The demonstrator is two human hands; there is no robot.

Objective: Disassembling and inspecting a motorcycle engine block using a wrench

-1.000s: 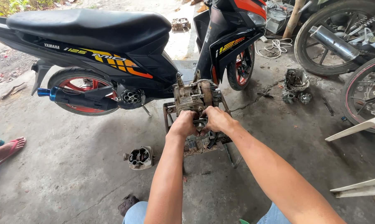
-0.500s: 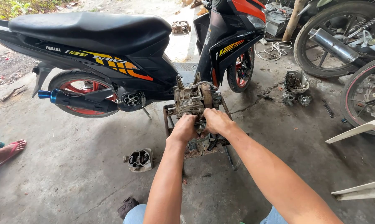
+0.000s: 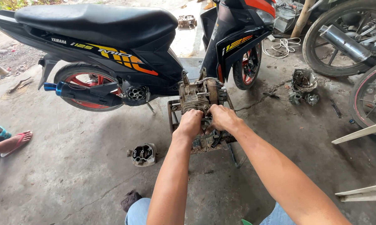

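Note:
A dirty grey engine block (image 3: pixel 198 96) rests on a rusty metal stand (image 3: pixel 172 113) beside a black scooter (image 3: pixel 113 50) with orange and yellow stripes. My left hand (image 3: pixel 190 123) and my right hand (image 3: pixel 222 117) are side by side, both closed around the near, lower part of the engine. What sits under the fingers is hidden. A detached cylinder head (image 3: pixel 143 154) lies on the concrete to the left of my left forearm.
More engine parts (image 3: pixel 302 85) lie on the floor at right, near two motorcycle wheels (image 3: pixel 342 37) and a chrome exhaust. White plastic panels (image 3: pixel 362 133) jut in at right. Another person's foot in a red sandal (image 3: pixel 14 143) is at the left edge.
Both hands stay on the engine in nearly the same grip. The view has shifted slightly, with the scooter and engine sitting a little lower in the frame.

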